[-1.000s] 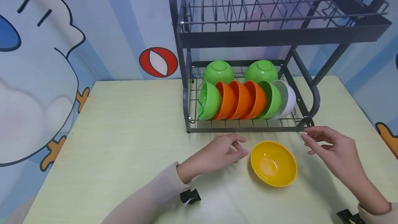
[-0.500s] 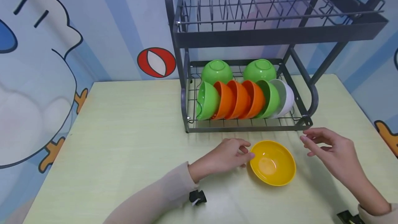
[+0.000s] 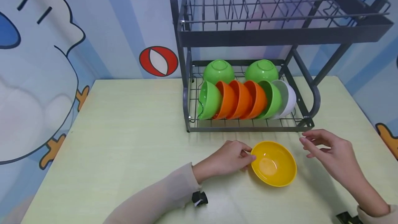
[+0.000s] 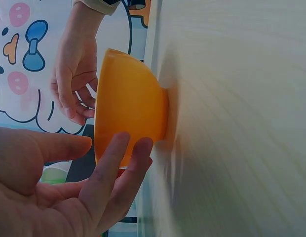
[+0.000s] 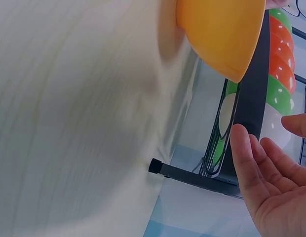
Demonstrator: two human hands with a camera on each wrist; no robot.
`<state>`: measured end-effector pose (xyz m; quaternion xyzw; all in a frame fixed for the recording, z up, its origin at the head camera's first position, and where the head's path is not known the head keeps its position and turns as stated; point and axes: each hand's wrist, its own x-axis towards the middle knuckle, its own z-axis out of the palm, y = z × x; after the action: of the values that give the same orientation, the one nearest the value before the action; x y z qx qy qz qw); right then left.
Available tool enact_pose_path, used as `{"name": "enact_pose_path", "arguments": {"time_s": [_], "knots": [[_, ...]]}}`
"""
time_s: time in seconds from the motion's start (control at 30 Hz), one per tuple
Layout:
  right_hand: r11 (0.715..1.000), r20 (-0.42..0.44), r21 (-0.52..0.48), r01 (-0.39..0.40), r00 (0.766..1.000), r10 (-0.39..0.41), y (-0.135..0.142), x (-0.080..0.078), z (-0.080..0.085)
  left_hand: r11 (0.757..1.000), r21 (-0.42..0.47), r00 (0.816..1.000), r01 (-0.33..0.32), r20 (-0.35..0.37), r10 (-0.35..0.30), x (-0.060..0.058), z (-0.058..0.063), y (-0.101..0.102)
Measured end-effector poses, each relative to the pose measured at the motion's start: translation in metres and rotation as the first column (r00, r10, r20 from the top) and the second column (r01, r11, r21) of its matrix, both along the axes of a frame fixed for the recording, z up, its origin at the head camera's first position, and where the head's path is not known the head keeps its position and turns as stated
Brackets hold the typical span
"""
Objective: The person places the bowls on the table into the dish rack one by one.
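Observation:
A shiny yellow bowl (image 3: 273, 164) stands upright on the table in the head view. At its left side my left hand (image 3: 228, 158) pinches the rim, thumb over the edge and fingers along the outer wall. The left wrist view shows those fingers (image 4: 113, 168) against the bowl's side (image 4: 128, 103). Off to the right of the bowl, my right hand (image 3: 331, 153) hovers with loosely bent fingers and touches nothing. In the right wrist view that hand (image 5: 276, 182) is apart from the bowl (image 5: 222, 34).
Behind the bowl stands a dark two-tier dish rack (image 3: 248, 129). Its lower tier holds a row of green bowls (image 3: 209, 100), orange bowls (image 3: 240, 99) and a white bowl (image 3: 287, 99), with two upturned green bowls (image 3: 219, 71) behind. A pale table (image 3: 124, 141) lies beneath.
My left hand has moved right to the yellow bowl, and its thumb now overlaps the rim. The bowl and my right hand have stayed about where they were.

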<state>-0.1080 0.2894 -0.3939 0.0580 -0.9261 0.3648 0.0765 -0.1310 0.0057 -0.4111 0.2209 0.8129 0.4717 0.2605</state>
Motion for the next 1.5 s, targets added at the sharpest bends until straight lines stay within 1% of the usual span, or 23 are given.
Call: {"name": "enact_pose_path", "arguments": {"time_s": [0.17, 0.3, 0.43, 0.77, 1.07, 1.3, 1.5], "knots": [[1.0, -0.002, 0.001, 0.0, 1.0, 0.0, 0.001, -0.0002, -0.0008, 1.0, 0.003, 0.999, -0.01, 0.042, 0.01, -0.0004, -0.0007, 0.0015], [1.0, 0.004, -0.004, 0.002, 1.0, -0.002, 0.0022, -0.0007, -0.0019, 0.998, 0.032, 0.994, -0.045, 0.103, 0.042, -0.0003, 0.0007, 0.0019], [1.0, 0.005, -0.008, 0.008, 1.0, -0.008, 0.0024, -0.0005, -0.0028, 0.996, 0.061, 0.987, -0.072, 0.148, 0.063, 0.0004, 0.0012, 0.0018], [1.0, -0.006, -0.024, 0.0, 1.0, -0.001, 0.0003, 0.001, -0.0028, 0.995, 0.068, 0.985, -0.077, 0.162, 0.065, 0.0016, -0.0004, 0.0045], [1.0, 0.007, -0.02, 0.004, 1.0, -0.004, 0.001, 0.0007, -0.0028, 0.991, 0.086, 0.976, -0.098, 0.205, 0.079, 0.002, -0.0003, 0.0058], [1.0, 0.019, -0.014, 0.009, 1.0, -0.009, 0.0031, -0.0004, -0.0035, 0.989, 0.105, 0.978, -0.108, 0.192, 0.086, 0.0027, -0.0028, 0.0066], [1.0, 0.031, -0.015, 0.007, 0.999, -0.007, 0.0034, -0.001, -0.0045, 0.986, 0.122, 0.976, -0.115, 0.199, 0.09, 0.003, -0.0032, 0.0061]]}}
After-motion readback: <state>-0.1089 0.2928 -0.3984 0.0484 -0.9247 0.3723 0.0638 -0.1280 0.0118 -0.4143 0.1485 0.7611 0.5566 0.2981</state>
